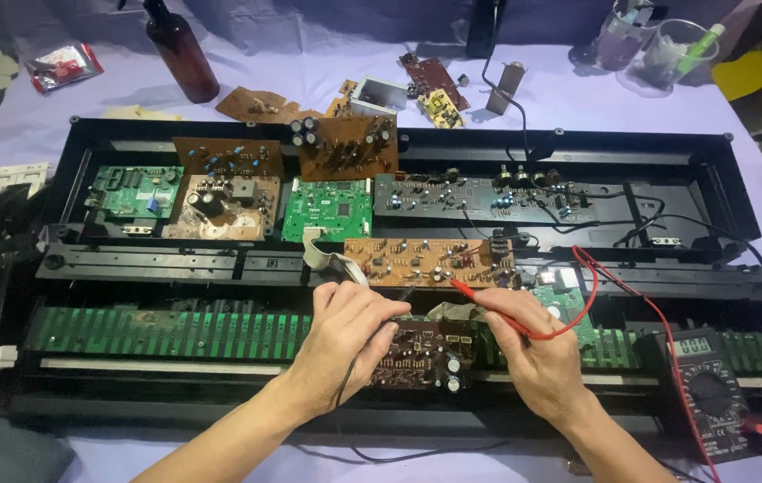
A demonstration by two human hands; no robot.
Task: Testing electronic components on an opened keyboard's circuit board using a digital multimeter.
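Red probe (479, 298) in the right hand (537, 358), pinched like a pen, its tip touching the brown circuit board (425, 262) at frame centre. Left hand (345, 335) is closed round a black probe (401, 294) — tip just beside the same board. Both leads run to a black multimeter (707, 394), lower right, on the opened keyboard chassis (712, 179).

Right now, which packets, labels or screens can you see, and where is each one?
Multimeter screen: small grey rectangle on a black meter, lower right, beside the right hand.
Foil packet: crumpled, silver and red, top left on the cloth.
Yellow sheet: top right corner, bright yellow; kind unclear.
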